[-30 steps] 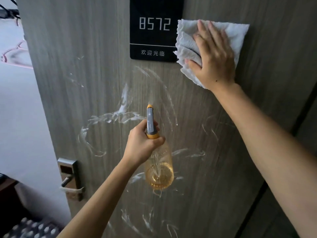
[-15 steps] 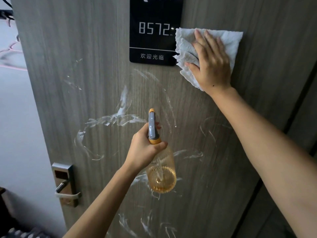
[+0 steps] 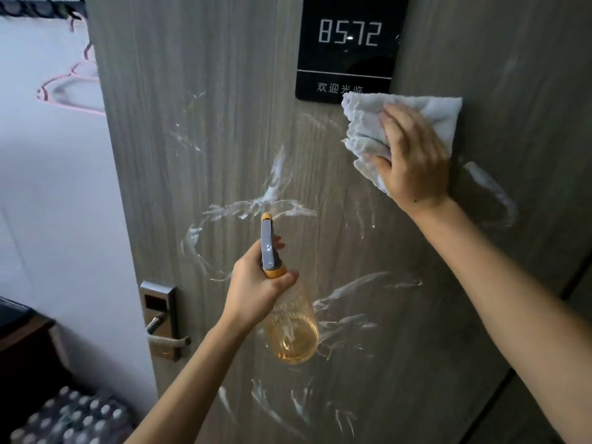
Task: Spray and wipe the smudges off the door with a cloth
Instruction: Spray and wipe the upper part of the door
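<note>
R hand (image 3: pixel 413 161) presses cloth (image 3: pixel 442 115) on door (image 3: pixel 198 59); L hand (image 3: pixel 256 286) grips sprayer (image 3: pixel 293 328).

white cloth (image 3: pixel 432 113) flat on smudged door (image 3: pixel 224 123)

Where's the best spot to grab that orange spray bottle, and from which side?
Best at the narrow neck under the grey spray head, where the left hand already grips the spray bottle. Come from the side away from the door, since the nozzle points toward it.

Number plate (image 3: pixel 349 46), lever handle (image 3: pixel 161 322), hangers (image 3: pixel 73 88)
</note>
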